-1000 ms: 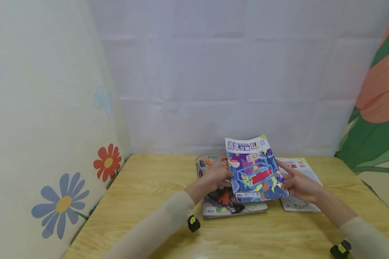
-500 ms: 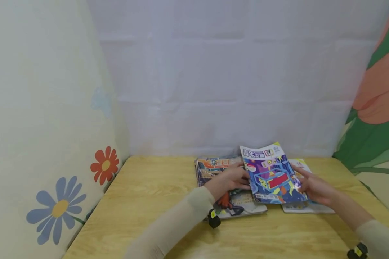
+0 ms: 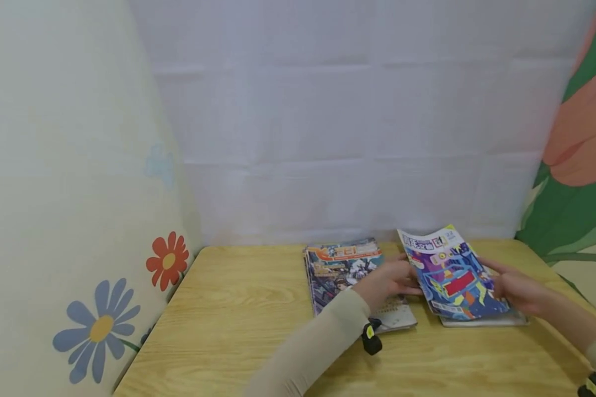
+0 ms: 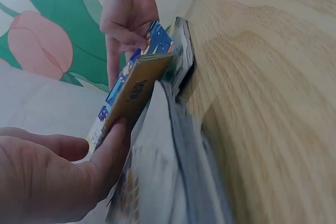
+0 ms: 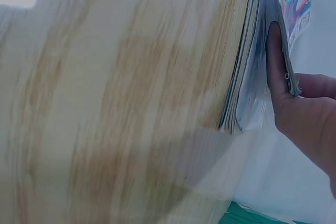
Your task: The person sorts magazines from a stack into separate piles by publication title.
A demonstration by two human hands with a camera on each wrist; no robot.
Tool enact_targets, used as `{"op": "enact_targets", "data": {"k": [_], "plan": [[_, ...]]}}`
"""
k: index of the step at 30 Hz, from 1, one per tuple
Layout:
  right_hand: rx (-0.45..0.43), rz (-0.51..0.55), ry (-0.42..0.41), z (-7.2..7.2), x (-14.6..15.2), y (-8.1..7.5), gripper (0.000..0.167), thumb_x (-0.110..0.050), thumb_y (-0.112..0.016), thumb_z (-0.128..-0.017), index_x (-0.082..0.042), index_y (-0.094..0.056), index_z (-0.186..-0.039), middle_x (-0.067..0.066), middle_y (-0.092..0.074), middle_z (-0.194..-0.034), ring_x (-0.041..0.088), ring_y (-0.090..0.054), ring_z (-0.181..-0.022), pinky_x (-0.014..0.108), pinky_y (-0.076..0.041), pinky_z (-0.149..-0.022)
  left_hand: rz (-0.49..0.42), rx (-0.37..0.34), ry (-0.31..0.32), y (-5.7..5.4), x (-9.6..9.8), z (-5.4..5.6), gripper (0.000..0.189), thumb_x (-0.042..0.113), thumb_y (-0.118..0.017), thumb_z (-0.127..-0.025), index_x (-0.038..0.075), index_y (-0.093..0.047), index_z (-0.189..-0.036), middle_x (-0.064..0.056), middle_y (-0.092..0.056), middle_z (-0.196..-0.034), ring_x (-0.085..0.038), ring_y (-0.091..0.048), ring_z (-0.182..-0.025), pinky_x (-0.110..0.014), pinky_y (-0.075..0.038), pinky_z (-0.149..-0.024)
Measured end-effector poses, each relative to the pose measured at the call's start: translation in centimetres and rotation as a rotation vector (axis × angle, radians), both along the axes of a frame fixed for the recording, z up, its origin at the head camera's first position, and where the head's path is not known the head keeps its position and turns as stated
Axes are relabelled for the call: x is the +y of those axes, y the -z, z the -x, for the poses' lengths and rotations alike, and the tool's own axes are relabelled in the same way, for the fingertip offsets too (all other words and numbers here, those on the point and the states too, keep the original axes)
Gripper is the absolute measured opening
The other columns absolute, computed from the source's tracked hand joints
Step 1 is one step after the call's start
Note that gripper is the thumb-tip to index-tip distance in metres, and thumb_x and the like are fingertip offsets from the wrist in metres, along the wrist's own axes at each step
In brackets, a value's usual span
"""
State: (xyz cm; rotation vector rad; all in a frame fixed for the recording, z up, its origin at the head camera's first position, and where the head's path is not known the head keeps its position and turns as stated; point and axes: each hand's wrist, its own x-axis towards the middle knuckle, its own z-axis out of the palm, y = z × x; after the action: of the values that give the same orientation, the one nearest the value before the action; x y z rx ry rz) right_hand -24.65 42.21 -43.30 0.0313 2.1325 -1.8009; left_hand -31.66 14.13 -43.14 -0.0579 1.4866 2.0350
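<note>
Both hands hold a purple-and-blue magazine (image 3: 457, 275) by its sides, tilted over the right-hand stack of magazines (image 3: 509, 320), which it mostly covers. My left hand (image 3: 389, 281) pinches its left edge; in the left wrist view the thumb and fingers close on that edge beside the brown back cover (image 4: 139, 85). At the opposite edge, my right hand (image 3: 521, 289) grips with a finger underneath, as the right wrist view shows. A second stack of magazines (image 3: 340, 270), with an orange-titled cover on top, lies to the left, partly behind my left forearm.
The wooden table (image 3: 238, 298) runs back to a creased white backdrop (image 3: 288, 121). A flower-painted wall (image 3: 79, 209) stands at the left and a green leaf-painted wall (image 3: 581, 215) at the right. A black wrist camera (image 3: 371, 337) hangs under the left sleeve.
Both hands have carried the purple-and-blue magazine rightward, from over the left stack to over the right stack. More of the left stack's top cover now shows.
</note>
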Motion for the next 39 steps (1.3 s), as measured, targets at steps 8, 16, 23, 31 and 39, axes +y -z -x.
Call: {"op": "enact_targets", "data": {"k": [8,16,23,31,39], "plan": [[-0.012,-0.065,0.029,-0.6,1.5,0.3,0.095,0.013,-0.044,-0.082,-0.003,0.007,-0.16,0.039,-0.013,-0.155,0.03,-0.052,-0.108,0.038,-0.05,-0.084,0.047,-0.016,0.078,0.8,1.4,-0.5,0.041,-0.009,-0.054,-0.085,-0.01,-0.054,-0.126,-0.033,-0.057,-0.125,-0.054,-0.053,-0.121,-0.064,-0.046,-0.098],[0.01,-0.084,0.038,-0.9,1.8,-0.2,0.094,0.013,-0.044,-0.082,-0.003,0.006,-0.16,0.039,-0.018,-0.153,0.028,-0.054,-0.105,0.038,-0.051,-0.082,-0.003,-0.113,0.034,0.3,1.2,-0.4,0.053,-0.008,-0.059,-0.088,-0.014,-0.045,-0.139,-0.041,-0.043,-0.139,-0.061,-0.049,-0.121,-0.066,-0.047,-0.095],[0.037,-0.072,0.037,-0.8,1.8,-0.4,0.098,0.015,-0.046,-0.079,-0.004,0.006,-0.16,0.038,-0.019,-0.155,0.025,-0.055,-0.106,0.038,-0.052,-0.082,0.068,-0.086,0.011,-0.2,1.7,-0.7,0.037,-0.009,-0.053,-0.089,-0.014,-0.054,-0.125,-0.036,-0.058,-0.115,-0.053,-0.058,-0.113,-0.066,-0.049,-0.093],[-0.006,0.074,0.026,-1.0,3.4,0.1,0.104,0.017,-0.048,-0.078,-0.015,0.0,-0.164,-0.001,-0.055,-0.126,0.024,-0.06,-0.103,0.039,-0.055,-0.083,0.052,-0.045,0.064,1.0,1.7,-0.7,0.038,-0.015,-0.046,-0.091,-0.003,-0.072,-0.115,-0.021,-0.073,-0.099,-0.037,-0.069,-0.099,-0.063,-0.052,-0.091],[-0.028,0.057,0.065,-1.3,4.2,0.3,0.102,0.016,-0.048,-0.079,-0.019,-0.005,-0.165,-0.001,-0.054,-0.127,0.023,-0.058,-0.103,0.038,-0.054,-0.081,0.036,0.045,0.113,1.6,2.4,-1.1,0.025,-0.006,-0.055,-0.097,-0.006,-0.072,-0.116,-0.024,-0.072,-0.107,-0.034,-0.071,-0.099,-0.057,-0.057,-0.085]]}}
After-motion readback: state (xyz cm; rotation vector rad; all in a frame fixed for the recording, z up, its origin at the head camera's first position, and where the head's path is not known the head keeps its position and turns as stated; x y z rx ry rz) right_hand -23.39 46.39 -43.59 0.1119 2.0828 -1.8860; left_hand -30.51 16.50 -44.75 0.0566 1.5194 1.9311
